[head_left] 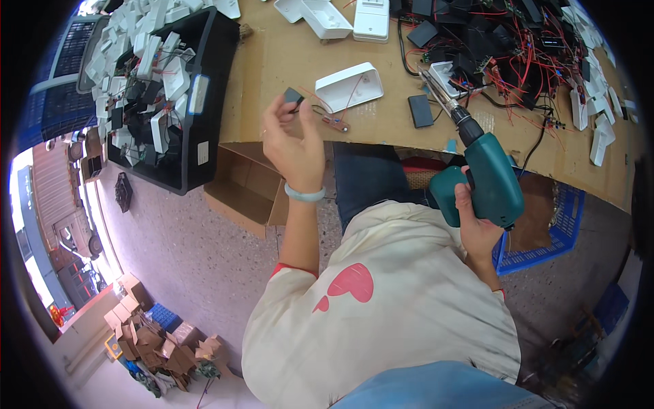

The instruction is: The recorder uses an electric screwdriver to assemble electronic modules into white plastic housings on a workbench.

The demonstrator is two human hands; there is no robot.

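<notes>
My left hand [291, 140] pinches a small dark module [293, 96] at its edges, thin red wires trailing toward 3 o'clock to a little circuit board [335, 123]: I judge it light and fragile. Right hand [477, 225] clenches the teal cordless screwdriver [487, 180], bit toward 11 o'clock, near a white plastic housing [349, 86].

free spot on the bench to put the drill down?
Bare cardboard bench top between the black bin and the white shell, up to the shells at the far edge. Also a strip near the front edge right of the drill. Crowded: the wire pile at right.
</notes>
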